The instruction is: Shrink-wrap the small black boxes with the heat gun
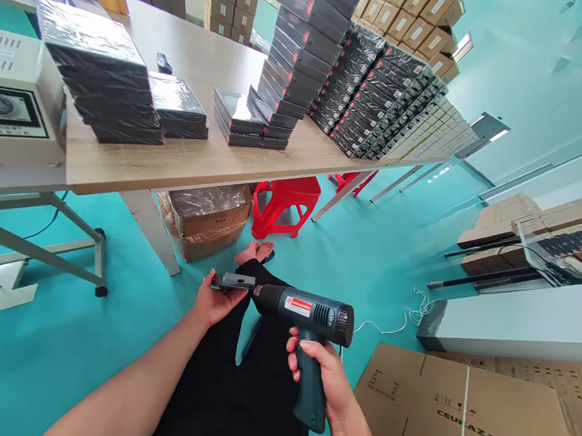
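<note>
My right hand (319,364) is wrapped round the grip of a dark heat gun (309,311). Its nozzle points left, right up against the near end of a thin, dark, flat box (234,280). That box rests level in my left hand (215,303), fingers beneath it and thumb at its left end. Whether the nozzle touches the box I cannot tell. Both hands are over my lap, in front of the table (176,165). On its top stand a stack of film-wrapped dark boxes (103,68), a lower stack (177,106) and several small black boxes (242,116).
A tall stack of black boxes (301,54) and film-wrapped bundles (377,92) rise at the table's right. Below are a carton (212,220) and a red stool (286,204). A beige machine (16,109) stands left. Large cartons (447,405) lie lower right, near a white cord (387,330).
</note>
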`<state>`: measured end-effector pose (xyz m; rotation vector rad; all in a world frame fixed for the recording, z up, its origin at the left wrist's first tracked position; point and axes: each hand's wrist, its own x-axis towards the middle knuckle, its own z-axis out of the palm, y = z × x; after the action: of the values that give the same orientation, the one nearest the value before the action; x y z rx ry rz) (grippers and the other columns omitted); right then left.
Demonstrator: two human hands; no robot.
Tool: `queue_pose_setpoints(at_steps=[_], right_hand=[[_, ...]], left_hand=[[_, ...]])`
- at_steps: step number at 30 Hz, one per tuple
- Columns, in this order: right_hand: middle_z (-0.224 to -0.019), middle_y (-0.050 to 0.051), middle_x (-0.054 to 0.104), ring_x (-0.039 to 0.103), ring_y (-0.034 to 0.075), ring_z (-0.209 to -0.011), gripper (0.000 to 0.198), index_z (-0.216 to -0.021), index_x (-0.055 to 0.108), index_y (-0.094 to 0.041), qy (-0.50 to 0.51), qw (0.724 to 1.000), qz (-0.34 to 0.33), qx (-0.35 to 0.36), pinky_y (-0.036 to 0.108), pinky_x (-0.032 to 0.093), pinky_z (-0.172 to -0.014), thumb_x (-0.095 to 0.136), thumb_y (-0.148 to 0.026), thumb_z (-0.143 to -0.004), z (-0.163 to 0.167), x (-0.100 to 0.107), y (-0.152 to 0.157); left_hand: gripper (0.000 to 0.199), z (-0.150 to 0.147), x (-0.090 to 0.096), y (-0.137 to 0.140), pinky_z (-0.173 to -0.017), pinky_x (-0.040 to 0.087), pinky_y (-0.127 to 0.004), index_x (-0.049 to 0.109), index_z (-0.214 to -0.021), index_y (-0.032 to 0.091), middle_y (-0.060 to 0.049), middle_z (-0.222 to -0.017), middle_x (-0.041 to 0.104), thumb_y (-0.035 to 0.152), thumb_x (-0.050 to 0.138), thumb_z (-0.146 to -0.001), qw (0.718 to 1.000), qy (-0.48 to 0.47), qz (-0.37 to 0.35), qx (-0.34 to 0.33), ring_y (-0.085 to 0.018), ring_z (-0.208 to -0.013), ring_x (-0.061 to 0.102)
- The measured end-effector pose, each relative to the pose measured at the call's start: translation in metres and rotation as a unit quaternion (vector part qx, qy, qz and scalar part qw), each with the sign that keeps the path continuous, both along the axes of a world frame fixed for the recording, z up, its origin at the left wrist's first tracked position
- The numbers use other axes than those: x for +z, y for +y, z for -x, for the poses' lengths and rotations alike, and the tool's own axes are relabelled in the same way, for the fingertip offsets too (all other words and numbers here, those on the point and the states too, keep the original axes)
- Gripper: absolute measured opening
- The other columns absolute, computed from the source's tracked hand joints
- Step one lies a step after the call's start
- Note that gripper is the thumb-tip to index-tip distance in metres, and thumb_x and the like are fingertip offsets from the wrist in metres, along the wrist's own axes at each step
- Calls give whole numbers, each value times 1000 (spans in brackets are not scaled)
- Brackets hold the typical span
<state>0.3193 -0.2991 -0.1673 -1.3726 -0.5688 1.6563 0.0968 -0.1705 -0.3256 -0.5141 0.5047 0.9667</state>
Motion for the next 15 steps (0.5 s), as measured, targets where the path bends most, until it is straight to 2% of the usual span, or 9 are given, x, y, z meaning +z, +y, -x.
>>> queue_pose_setpoints(at_steps=[6, 8, 12, 15], right_hand=[[-85, 7, 64, 59, 15, -63, 30, -107, 60, -13, -2, 1000, -2, -23, 25, 47, -52, 58, -29, -81, 4, -2, 1], [-84, 7, 64, 59, 14, -62, 29, -105, 61, -12, -1, 1000, 1, -7, 25, 47, -51, 58, -28, -80, 8, -1, 0], [-85, 9, 66, 60, 15, -59, 31, -106, 61, -11, 11, 997, -18, 73, 27, 48, -50, 60, -25, -78, 23, 7, -3], [-87, 8, 66, 60, 15, -61, 33, -108, 60, -13, -13, 998, -39, 44, 27, 49, -52, 62, -28, -78, 30, 9, 1]], left_hand=[[62, -2, 1, -1, -83, 51, -54, 45, -120, 8, -26, -119, 55, 47, 64, -74, 1000, 9, -12, -7, -40, -113, 53], [55, -2, 1, -1, -81, 52, -53, 49, -112, 9, -25, -113, 59, 47, 64, -74, 999, 32, -14, -10, -39, -108, 57], [37, -3, 0, -1, -75, 55, -47, 55, -97, 13, -17, -95, 66, 44, 62, -77, 997, 69, -37, -11, -32, -92, 65], [35, -5, 0, -1, -76, 54, -50, 54, -96, 14, -16, -98, 65, 43, 62, -77, 996, 74, -43, -1, -32, -94, 64]])
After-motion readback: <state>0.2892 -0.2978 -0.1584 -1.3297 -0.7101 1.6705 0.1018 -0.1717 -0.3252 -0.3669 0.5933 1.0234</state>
